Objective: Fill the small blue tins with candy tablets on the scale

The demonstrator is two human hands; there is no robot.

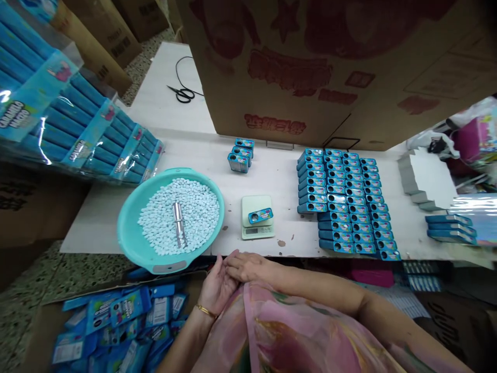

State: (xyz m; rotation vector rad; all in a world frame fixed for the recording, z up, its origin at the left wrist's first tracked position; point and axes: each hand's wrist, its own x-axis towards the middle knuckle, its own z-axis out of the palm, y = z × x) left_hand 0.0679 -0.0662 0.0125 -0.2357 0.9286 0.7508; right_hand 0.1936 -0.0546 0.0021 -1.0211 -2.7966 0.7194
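My left hand (219, 287), with a gold bracelet at the wrist, rests palm up in front of the table edge, its thumb stretched out. Across its palm and fingers lies my right hand (250, 266), back up and fingers flat. No object shows in either one. Just beyond them stands a small kitchen scale (257, 234) with one blue candy tin (261, 215) on it. To the left, a turquoise basin (132, 207) holds many pale blue candies (202, 207), with a metal scoop (179, 224) lying on top.
Rows of blue tins (336, 217) stand at the right, and 3 more tins (239, 160) sit behind the scale. A large cardboard box (287, 77) fills the back. Scissors (181, 95) lie at the back left, near wrapped blue packs (81, 124). Below is a carton of blue packets (128, 308).
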